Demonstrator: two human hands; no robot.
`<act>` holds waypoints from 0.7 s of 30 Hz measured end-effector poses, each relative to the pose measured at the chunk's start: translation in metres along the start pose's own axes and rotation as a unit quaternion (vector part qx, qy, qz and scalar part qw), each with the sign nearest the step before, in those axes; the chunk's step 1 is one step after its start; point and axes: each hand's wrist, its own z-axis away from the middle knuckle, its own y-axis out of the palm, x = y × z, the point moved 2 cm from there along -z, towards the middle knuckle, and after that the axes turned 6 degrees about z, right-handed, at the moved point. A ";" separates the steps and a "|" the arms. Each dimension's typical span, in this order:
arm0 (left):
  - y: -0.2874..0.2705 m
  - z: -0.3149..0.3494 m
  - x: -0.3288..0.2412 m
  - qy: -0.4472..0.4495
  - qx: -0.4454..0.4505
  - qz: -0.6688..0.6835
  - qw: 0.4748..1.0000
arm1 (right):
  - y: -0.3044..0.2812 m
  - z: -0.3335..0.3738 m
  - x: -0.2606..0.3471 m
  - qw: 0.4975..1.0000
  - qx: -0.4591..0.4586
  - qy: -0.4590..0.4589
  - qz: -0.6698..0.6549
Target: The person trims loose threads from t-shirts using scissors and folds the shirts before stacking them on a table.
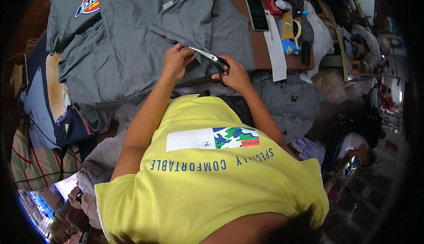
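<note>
A grey jersey garment (187, 25) was held at its near edge above a worktable (257, 49), its cloth spread in loose folds over other grey pieces. The edge was pinched between the thumb and fingers of the left hand (178, 61), which were pressed together on the fabric. Black-handled scissors (213, 58) were gripped in the right hand (238, 77), with fingers closed around the handles and the blades pointed toward the left fingertips. Whether the blade tips were touching the cloth could not be told.

The garment was judged light, soft and limp, likely to sag and crease unless kept taut near the blades; a flat pinch at the edge, with fingertips clear of the points, was thought the best hold. The scissors were judged stiff and smooth-bladed, best held by the handle loops.

To the right, a smartphone (257, 13), a white paper strip (274, 52) and a roll of tape (298, 31) were laid out on the table. More grey clothing (285, 98) was heaped beside the right forearm.
</note>
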 end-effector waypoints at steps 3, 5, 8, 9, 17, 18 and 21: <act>-0.002 -0.001 -0.003 0.002 0.010 -0.002 1.000 | 0.001 -0.009 0.006 1.000 -0.008 -0.012 0.005; -0.003 -0.003 -0.003 0.000 0.015 -0.003 1.000 | 0.002 -0.013 0.011 0.999 -0.024 -0.032 0.003; -0.003 -0.003 -0.005 -0.004 0.012 -0.001 1.000 | 0.003 -0.018 0.015 0.998 -0.039 -0.052 -0.003; -0.003 -0.003 -0.006 -0.006 0.011 0.000 1.000 | 0.003 -0.018 0.015 0.999 -0.025 -0.043 -0.002; -0.001 -0.006 -0.015 -0.017 -0.008 0.028 0.999 | 0.013 -0.011 -0.006 0.997 0.005 0.020 -0.078; -0.001 -0.007 -0.016 -0.012 -0.007 0.032 0.999 | 0.013 -0.010 -0.004 0.997 -0.008 0.014 -0.077; -0.006 -0.011 -0.016 -0.001 0.004 0.026 1.000 | 0.008 -0.013 0.008 0.999 -0.015 0.017 -0.037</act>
